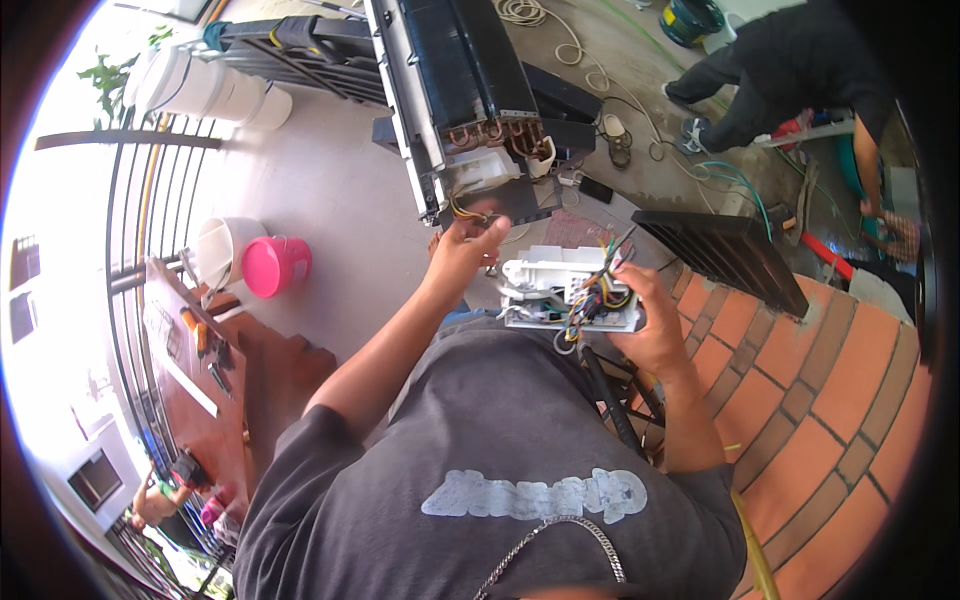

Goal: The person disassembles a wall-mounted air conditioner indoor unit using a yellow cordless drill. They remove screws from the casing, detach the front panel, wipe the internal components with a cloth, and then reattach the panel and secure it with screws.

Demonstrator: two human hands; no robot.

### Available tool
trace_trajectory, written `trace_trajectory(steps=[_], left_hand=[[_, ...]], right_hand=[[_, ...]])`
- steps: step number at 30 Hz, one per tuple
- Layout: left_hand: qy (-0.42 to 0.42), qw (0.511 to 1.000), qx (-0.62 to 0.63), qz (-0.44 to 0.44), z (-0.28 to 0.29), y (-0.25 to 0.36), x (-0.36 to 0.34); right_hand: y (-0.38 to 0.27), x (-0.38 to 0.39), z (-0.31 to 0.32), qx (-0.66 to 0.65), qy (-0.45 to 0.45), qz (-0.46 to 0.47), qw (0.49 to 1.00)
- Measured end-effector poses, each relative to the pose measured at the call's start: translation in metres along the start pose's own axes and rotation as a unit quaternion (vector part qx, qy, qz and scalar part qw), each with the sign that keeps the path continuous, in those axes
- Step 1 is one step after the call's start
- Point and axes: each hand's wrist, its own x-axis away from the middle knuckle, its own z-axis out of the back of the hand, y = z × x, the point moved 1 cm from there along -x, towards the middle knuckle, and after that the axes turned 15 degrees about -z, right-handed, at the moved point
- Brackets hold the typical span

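My right hand (650, 318) grips the right side of a white plastic control box (545, 272), held in front of my belly. Bundled coloured wires (600, 296) spill over the box's right half. Beyond it, an opened air conditioner indoor unit (470, 75) shows its dark coil and copper pipe ends (490, 132). At the unit's near end, my left hand (466, 252) has its fingers closed on thin yellowish wires (463, 206) that come out of the unit. The fingertips are partly hidden, so the exact grip point is unclear.
Left are a pink bucket (276, 266), a white bucket (228, 248) and a wooden table (215, 400) with tools. A slatted dark bench (725, 255) stands right, by orange brick tiles (840, 360). Another person (800, 70) works at the far right, near hoses and cables.
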Motion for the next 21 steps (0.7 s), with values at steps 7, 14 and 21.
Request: trace_trajectory(steps=[7, 14, 21], left_hand=[[0.079, 0.996, 0.015, -0.049, 0.056, 0.026, 0.040], [-0.053, 0.989, 0.128, -0.048, 0.065, 0.016, 0.029], [-0.201, 0.974, -0.090, -0.049, 0.068, -0.006, 0.020]], right_hand=[[0.010, -0.053, 0.019, -0.017, 0.005, -0.015, 1.000], [0.002, -0.096, -0.002, -0.086, -0.072, -0.012, 0.994], [-0.010, -0.093, -0.013, -0.137, -0.117, -0.044, 0.983]])
